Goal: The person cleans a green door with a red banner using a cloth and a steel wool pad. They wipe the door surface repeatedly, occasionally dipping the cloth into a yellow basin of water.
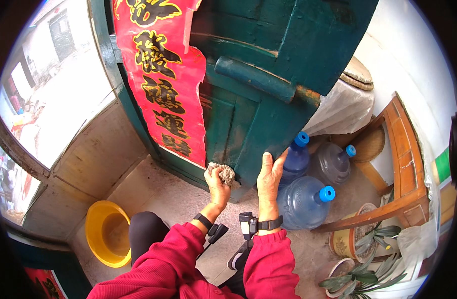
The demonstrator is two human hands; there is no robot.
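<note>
A green wooden door (237, 112) stands in front of me, with a torn red paper banner (168, 97) pasted along its left part. The banner bears large black-and-gold writing. Low on the door, my left hand (218, 192) presses a crumpled greyish cloth (224, 172) against the panel, just below the banner's lower right corner. My right hand (269, 177) rests at the door's right edge, thumb on the near face; its other fingers are partly hidden behind the edge.
A yellow plastic basin (93, 235) with murky water stands at left. Large water jugs (303, 203) with blue caps crowd the floor right of the door. Beyond them are a wooden chair (404, 149) lying tilted and potted plants (363, 276). Windows (75, 74) line the left side.
</note>
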